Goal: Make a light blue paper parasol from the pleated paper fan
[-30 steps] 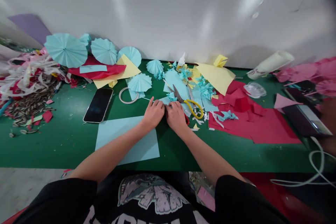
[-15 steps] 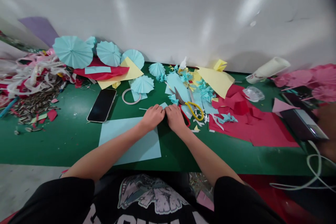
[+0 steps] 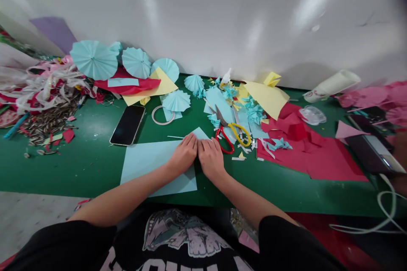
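Hands first: the left hand [image 3: 184, 156] and right hand [image 3: 210, 159] lie side by side, fingers flat and pressing a small folded piece of light blue paper [image 3: 201, 133], not gripping it. It sits on the green table [image 3: 95, 165], overlapping a larger blue sheet [image 3: 149, 163]. Firm, even pressure along the crease should keep it sharp. Scissors [image 3: 229, 131] lie just right; a phone [image 3: 127, 125] sits left.

A paper-craft work table against a plain white wall [image 3: 203, 12]. The green tabletop [image 3: 85, 165] is littered with coloured paper sheets, finished blue paper fans [image 3: 93, 60], red and yellow offcuts, scissors [image 3: 229, 130], a tape roll [image 3: 163, 115] and a heap of paper strips [image 3: 44, 87].
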`<state>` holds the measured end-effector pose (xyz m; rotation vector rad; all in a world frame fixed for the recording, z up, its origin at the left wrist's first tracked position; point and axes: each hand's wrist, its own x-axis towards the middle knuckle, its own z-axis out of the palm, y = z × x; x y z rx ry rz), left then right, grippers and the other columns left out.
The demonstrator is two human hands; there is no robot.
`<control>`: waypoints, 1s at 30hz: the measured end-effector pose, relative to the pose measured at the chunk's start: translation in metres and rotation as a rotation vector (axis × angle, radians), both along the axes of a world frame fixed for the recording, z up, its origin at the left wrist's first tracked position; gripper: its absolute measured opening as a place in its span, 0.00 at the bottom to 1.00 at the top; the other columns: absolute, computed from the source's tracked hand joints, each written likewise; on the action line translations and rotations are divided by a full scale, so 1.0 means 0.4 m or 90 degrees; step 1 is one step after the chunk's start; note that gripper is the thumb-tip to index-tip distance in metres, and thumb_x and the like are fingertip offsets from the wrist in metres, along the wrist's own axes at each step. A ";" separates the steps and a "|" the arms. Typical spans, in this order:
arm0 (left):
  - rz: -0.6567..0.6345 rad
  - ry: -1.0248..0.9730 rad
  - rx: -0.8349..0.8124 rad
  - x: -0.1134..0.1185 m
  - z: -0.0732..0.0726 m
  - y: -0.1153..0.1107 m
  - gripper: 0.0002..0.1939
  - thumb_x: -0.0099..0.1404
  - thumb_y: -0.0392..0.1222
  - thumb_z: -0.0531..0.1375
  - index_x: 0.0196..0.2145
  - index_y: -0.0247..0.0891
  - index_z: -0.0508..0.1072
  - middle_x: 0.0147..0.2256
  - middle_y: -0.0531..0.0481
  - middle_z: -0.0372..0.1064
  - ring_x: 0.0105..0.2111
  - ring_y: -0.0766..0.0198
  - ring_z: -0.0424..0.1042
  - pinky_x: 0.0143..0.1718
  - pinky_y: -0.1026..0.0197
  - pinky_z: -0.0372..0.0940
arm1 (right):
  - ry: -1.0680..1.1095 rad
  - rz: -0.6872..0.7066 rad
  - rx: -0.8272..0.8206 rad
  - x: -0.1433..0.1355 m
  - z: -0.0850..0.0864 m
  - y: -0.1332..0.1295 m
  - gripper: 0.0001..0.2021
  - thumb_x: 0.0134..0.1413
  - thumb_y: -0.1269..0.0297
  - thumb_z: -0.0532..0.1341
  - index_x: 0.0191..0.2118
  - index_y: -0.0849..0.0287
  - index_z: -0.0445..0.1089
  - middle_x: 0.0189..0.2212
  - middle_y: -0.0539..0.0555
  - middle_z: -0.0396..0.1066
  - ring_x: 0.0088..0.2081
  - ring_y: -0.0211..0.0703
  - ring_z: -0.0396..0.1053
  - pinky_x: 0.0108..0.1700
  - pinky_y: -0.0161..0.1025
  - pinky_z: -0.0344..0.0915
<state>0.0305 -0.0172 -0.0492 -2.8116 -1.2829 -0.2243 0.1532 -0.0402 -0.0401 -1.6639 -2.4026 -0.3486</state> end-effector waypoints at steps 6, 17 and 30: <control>0.011 -0.005 -0.029 -0.002 -0.016 -0.009 0.24 0.62 0.31 0.46 0.55 0.20 0.59 0.56 0.31 0.55 0.59 0.48 0.51 0.57 0.48 0.50 | -0.003 -0.031 0.005 -0.011 -0.004 -0.002 0.16 0.58 0.77 0.45 0.44 0.66 0.67 0.41 0.60 0.70 0.45 0.45 0.64 0.58 0.48 0.48; -0.003 0.003 -0.061 0.001 0.010 0.003 0.27 0.61 0.35 0.47 0.56 0.17 0.56 0.57 0.28 0.52 0.60 0.46 0.48 0.58 0.48 0.49 | 0.007 -0.038 -0.042 -0.004 0.007 0.019 0.15 0.57 0.76 0.47 0.45 0.68 0.66 0.41 0.61 0.69 0.47 0.48 0.63 0.59 0.49 0.49; 0.007 0.008 -0.072 0.004 0.009 0.037 0.29 0.60 0.38 0.47 0.58 0.21 0.53 0.60 0.31 0.47 0.61 0.48 0.43 0.58 0.48 0.46 | 0.002 -0.039 -0.135 -0.009 0.014 0.024 0.21 0.56 0.77 0.45 0.55 0.76 0.57 0.55 0.71 0.57 0.59 0.56 0.53 0.60 0.60 0.41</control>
